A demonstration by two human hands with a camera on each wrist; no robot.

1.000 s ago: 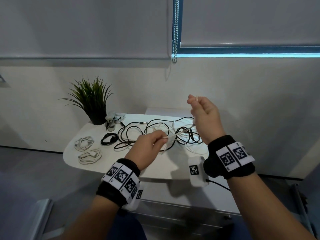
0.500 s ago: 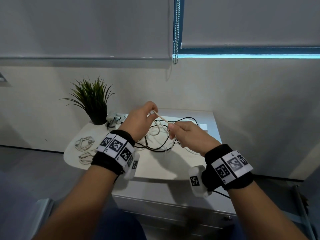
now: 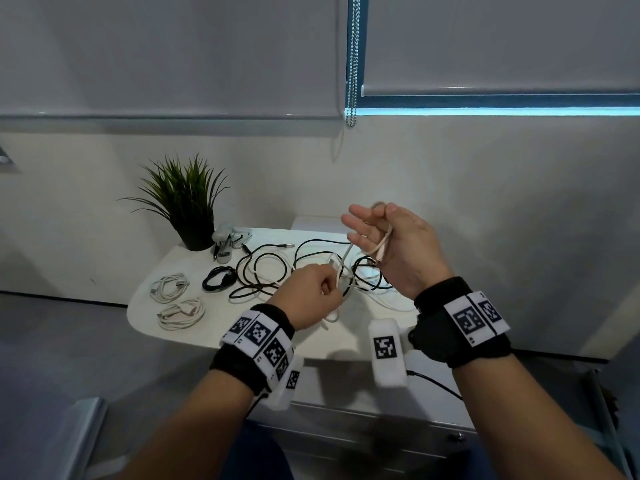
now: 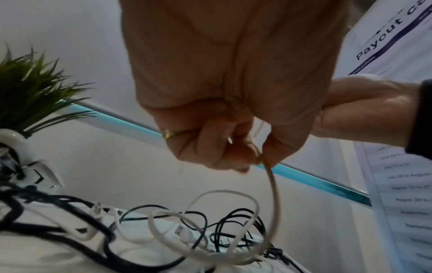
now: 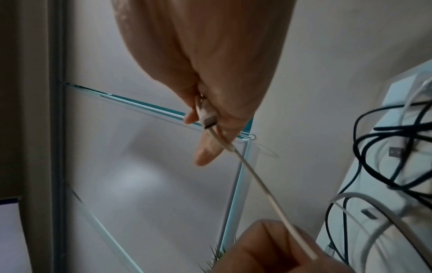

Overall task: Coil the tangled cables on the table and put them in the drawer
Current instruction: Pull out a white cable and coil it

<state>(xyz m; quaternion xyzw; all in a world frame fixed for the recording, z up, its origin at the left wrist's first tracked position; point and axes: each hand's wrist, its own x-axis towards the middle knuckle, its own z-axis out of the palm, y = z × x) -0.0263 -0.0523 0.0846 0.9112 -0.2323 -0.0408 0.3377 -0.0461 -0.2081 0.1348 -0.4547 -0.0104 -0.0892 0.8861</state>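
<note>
A thin white cable [image 3: 348,252] runs between my two hands above the white table [image 3: 221,327]. My right hand [image 3: 388,237] is raised, with a loop of the cable over its fingers and the plug end pinched under the thumb [image 5: 210,120]. My left hand [image 3: 311,296] is lower and to the left, a fist gripping the same cable [image 4: 274,194]. From it the cable drops into a tangle of black and white cables [image 3: 277,268] on the table. The drawer unit [image 3: 346,420] sits under the table's front edge, with its drawers closed.
Two coiled white cables [image 3: 169,287] [image 3: 180,313] and a coiled black one [image 3: 218,278] lie at the table's left end. A potted plant [image 3: 187,202] and a small grey-white device [image 3: 228,240] stand at the back left. The wall is close behind.
My left hand has dropped from its raised spot to low over the tangle. My right hand has risen and now has a loop of the white cable over its fingers.
</note>
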